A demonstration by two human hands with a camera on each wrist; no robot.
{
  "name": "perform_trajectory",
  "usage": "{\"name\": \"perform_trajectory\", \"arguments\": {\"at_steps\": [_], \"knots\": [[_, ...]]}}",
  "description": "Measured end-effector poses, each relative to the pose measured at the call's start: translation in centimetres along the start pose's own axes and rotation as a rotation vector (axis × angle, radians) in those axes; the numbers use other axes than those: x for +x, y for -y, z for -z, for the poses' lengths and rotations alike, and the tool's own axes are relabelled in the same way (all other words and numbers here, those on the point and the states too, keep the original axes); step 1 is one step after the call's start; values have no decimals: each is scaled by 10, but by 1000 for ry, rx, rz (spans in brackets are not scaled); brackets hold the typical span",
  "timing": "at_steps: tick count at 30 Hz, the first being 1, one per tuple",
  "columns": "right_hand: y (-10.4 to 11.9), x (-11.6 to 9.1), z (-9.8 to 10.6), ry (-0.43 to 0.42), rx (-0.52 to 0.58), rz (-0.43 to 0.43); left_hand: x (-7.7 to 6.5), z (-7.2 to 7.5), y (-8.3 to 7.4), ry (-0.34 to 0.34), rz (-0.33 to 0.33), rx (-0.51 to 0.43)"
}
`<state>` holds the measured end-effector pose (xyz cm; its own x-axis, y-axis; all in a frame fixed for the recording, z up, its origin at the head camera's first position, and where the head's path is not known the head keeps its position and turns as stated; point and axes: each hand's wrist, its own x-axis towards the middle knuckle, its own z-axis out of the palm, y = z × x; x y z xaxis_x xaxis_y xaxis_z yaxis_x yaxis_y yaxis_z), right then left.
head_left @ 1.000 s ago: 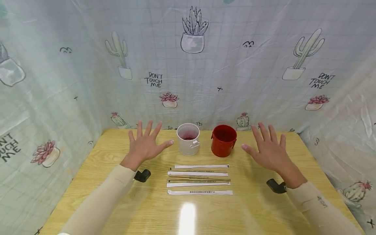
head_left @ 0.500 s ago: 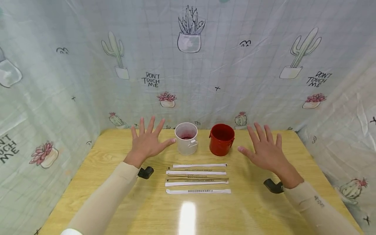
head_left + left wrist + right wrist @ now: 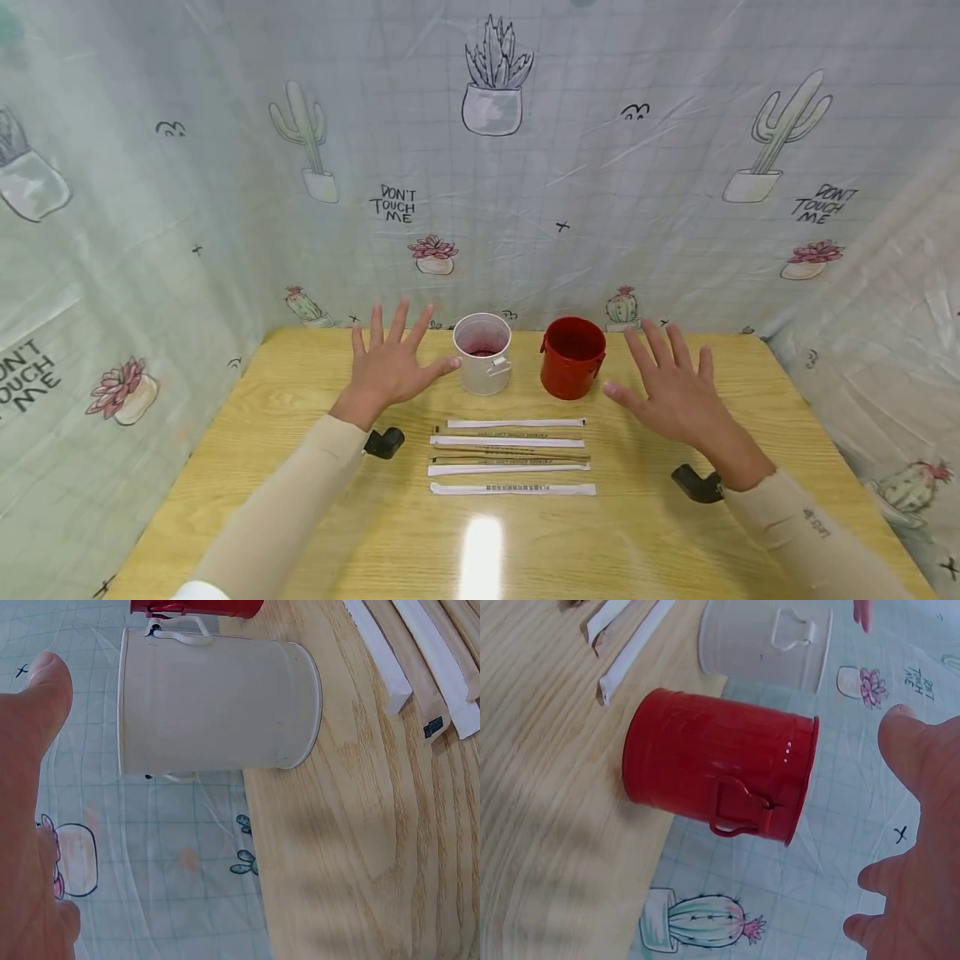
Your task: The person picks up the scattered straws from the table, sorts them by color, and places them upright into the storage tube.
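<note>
My left hand (image 3: 390, 367) hovers with fingers spread, just left of a white metal bucket (image 3: 483, 375); in the head view its thumb tip reaches the bucket's outline. To the right of a red metal bucket (image 3: 572, 371), my right hand (image 3: 678, 387) is spread the same way and holds nothing. Both buckets stand upright near the back of the table, their small handles hanging down. Nearer to me lies a row of paper-wrapped straws (image 3: 513, 490), some in white sleeves and some in brown. The left wrist view shows the white bucket (image 3: 217, 705) apart from the thumb.
The wooden table (image 3: 540, 550) backs onto a curtain (image 3: 555, 167) printed with cacti, which also hangs at both sides. Black wrist-worn pieces (image 3: 384, 443) sit under each wrist. A bright light reflection (image 3: 481, 550) lies on the front of the table.
Both hands have drifted slightly inward towards the buckets, fingers still spread. The buckets and straws stay in place; the head view has shifted a little back and forth.
</note>
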<state>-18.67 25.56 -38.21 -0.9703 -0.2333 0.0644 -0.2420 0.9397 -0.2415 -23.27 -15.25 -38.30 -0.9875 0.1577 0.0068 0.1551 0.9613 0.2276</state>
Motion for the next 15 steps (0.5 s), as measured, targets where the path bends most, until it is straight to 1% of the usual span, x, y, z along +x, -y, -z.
{"name": "perform_trajectory", "arguments": {"at_steps": [6,10,15], "knots": [[4,-1,-6,4,6,6,2,1,-1,-26,-15,1],[7,-2,-8,10,10,15,4,0,-3,-16,-20,2],[11,-2,-11,6,5,44,4,-2,-6,-17,-21,-29]]}}
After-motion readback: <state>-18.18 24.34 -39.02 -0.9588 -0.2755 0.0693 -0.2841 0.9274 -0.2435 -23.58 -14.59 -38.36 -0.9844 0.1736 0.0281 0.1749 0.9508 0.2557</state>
